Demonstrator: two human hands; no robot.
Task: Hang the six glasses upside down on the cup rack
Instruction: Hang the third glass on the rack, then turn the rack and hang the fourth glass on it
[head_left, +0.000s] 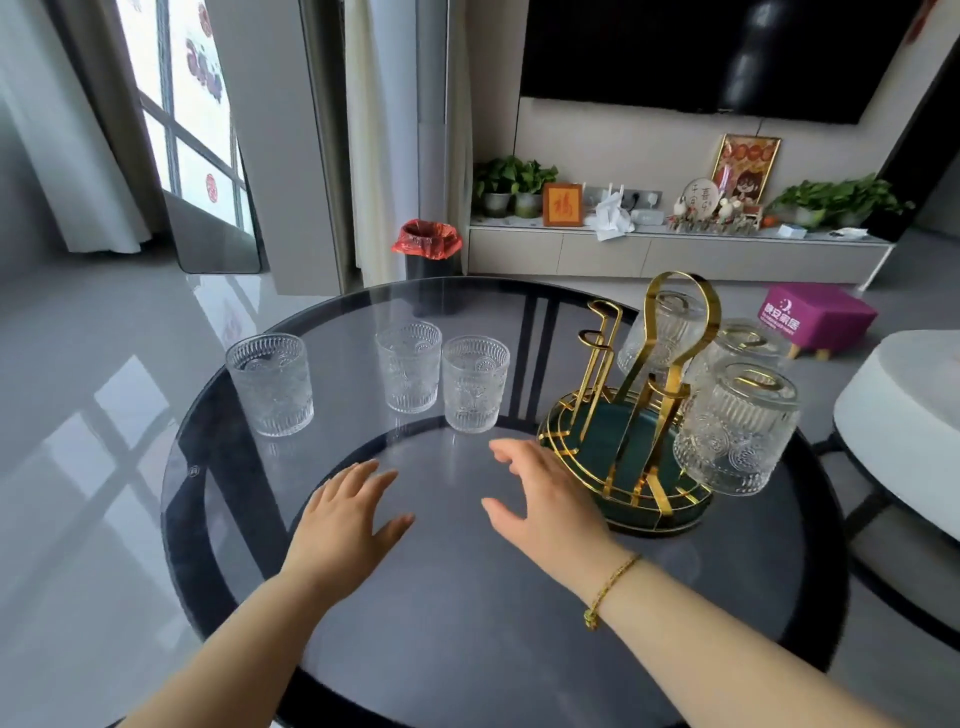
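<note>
The job looks about half done. Three clear embossed glasses already hang upside down on the gold wire cup rack with its dark green round tray: one nearest the camera, one just behind it, and one at the back, seen through the rack's tall loop handle. Three more still stand upright on the round smoked-glass bench: a lone glass far left, and a pair almost touching near the middle. At least two gold pegs on the rack's left side look free. The left hand and right hand hover over the bench, fingers spread and holding nothing, the right nearest the middle pair.
</note>
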